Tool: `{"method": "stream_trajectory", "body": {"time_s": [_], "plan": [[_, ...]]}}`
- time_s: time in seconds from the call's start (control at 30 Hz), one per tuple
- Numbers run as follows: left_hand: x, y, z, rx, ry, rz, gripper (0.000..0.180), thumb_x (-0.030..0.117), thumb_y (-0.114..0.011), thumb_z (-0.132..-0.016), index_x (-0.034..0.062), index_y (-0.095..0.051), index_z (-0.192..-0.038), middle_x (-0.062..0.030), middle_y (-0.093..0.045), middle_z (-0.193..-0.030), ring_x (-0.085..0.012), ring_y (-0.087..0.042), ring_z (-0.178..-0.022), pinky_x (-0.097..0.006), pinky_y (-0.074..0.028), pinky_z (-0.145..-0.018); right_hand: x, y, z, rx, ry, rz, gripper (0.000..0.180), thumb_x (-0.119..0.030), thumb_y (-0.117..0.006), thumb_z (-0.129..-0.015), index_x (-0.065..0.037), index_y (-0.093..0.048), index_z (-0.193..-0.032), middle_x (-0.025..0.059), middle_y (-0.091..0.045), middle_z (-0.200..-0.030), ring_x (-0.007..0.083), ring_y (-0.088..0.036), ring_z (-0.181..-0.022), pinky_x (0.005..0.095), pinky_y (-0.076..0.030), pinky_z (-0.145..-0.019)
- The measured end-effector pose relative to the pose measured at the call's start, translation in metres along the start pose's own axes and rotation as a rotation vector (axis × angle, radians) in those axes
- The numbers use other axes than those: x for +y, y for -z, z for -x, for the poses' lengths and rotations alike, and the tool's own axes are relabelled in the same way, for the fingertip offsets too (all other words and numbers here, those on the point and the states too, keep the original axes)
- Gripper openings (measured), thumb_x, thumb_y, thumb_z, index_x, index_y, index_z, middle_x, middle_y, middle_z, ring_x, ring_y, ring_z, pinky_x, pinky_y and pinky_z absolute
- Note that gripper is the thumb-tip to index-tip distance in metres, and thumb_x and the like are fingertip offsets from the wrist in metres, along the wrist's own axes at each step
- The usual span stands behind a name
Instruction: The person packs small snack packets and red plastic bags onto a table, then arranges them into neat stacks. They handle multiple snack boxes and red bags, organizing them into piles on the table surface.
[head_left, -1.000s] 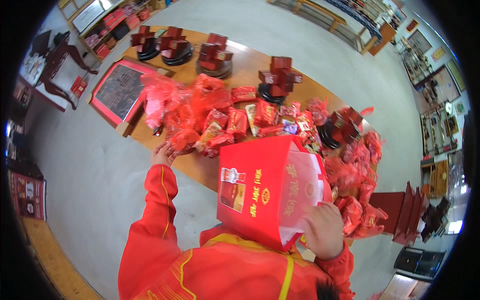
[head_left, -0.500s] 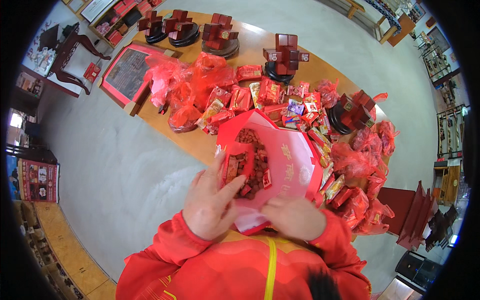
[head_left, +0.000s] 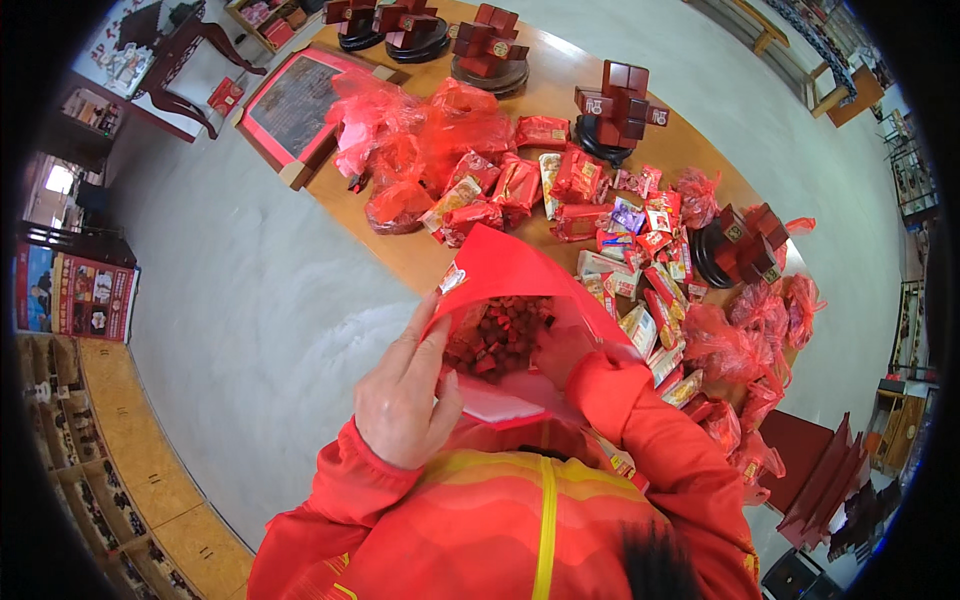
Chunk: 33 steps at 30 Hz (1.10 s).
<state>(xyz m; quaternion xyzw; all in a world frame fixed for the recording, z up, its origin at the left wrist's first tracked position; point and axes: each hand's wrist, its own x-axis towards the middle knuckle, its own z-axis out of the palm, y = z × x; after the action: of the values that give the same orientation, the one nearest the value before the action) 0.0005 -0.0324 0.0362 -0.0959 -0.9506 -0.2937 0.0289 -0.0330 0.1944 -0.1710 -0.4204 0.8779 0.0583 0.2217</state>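
Observation:
In front of my chest a red paper bag (head_left: 520, 262) with a pale pink lining stands open toward me. Many small reddish-brown pieces (head_left: 495, 338) lie inside it; their kind is too small to tell. My left hand (head_left: 400, 395) grips the bag's left side, fingers along the outside and thumb near the front edge. My right hand (head_left: 562, 352) reaches into the bag's mouth from the right, over the pieces. Its fingertips are partly hidden, and I cannot tell whether they hold anything.
Wrapped snack packets (head_left: 580, 178) lie heaped behind and right of the bag on a wooden table (head_left: 545, 60). Red plastic bags (head_left: 470, 135) sit at both sides. Dark red interlocking wooden blocks (head_left: 617, 105) stand on round black bases. A framed panel (head_left: 292, 108) lies far left.
My right hand has moved from the bag's front edge into its mouth. The bag's back flap now leans inward over the opening. My left hand has shifted outward to the bag's left side.

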Motion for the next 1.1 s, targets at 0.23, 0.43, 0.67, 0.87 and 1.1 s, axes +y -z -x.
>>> {"method": "stream_trajectory", "body": {"time_s": [0.23,0.43,0.67,0.87,1.1], "plan": [[0.004,-0.008,0.006,-0.065,-0.043,0.066,0.051,-0.003,-0.064,-0.077,-0.0055,-0.058,-0.127,-0.0240,-0.050,-0.144,-0.0289,-0.067,-0.078,-0.032,-0.054,-0.066,-0.010,-0.034,-0.035,0.074,-0.156,-0.340,0.023,-0.026,-0.063,-0.086,-0.011,-0.075,-0.098,0.0068,-0.068,-0.099,0.0269,-0.066,-0.101,0.0454,-0.052,-0.081],[0.009,-0.014,0.006,-0.190,-0.066,0.135,0.057,-0.002,-0.066,-0.076,-0.0043,-0.056,-0.132,-0.0221,-0.049,-0.145,-0.0299,-0.067,-0.083,-0.034,-0.055,-0.068,-0.028,-0.026,-0.082,0.115,-0.221,-0.412,0.024,-0.026,-0.062,-0.087,-0.010,-0.073,-0.101,0.0087,-0.068,-0.101,0.0278,-0.067,-0.098,0.0449,-0.053,-0.080],[0.005,-0.016,0.009,-0.153,-0.076,0.028,0.053,-0.005,-0.066,-0.073,-0.0037,-0.060,-0.125,-0.0223,-0.052,-0.141,-0.0323,-0.068,-0.089,-0.035,-0.057,-0.072,-0.041,-0.024,-0.110,0.126,-0.247,-0.427,0.025,-0.026,-0.061,-0.089,-0.008,-0.070,-0.104,0.0109,-0.068,-0.103,0.0289,-0.067,-0.095,0.0444,-0.053,-0.078],[0.004,-0.022,0.010,-0.096,-0.020,0.083,0.049,-0.005,-0.066,-0.074,-0.0049,-0.062,-0.123,-0.0229,-0.051,-0.143,-0.0333,-0.070,-0.093,-0.036,-0.058,-0.074,-0.046,-0.021,-0.123,0.131,-0.249,-0.466,0.027,-0.026,-0.060,-0.090,-0.007,-0.067,-0.107,0.0127,-0.068,-0.105,0.0299,-0.068,-0.092,0.0439,-0.054,-0.077],[0.001,-0.018,0.003,-0.024,0.004,0.160,0.051,-0.006,-0.061,-0.079,-0.0048,-0.056,-0.130,-0.0227,-0.047,-0.147,-0.0356,-0.064,-0.108,-0.034,-0.054,-0.082,-0.043,0.027,-0.103,0.150,-0.212,-0.540,0.029,-0.027,-0.059,-0.092,-0.006,-0.064,-0.110,0.0149,-0.068,-0.107,0.0309,-0.069,-0.090,0.0433,-0.054,-0.075]]}}
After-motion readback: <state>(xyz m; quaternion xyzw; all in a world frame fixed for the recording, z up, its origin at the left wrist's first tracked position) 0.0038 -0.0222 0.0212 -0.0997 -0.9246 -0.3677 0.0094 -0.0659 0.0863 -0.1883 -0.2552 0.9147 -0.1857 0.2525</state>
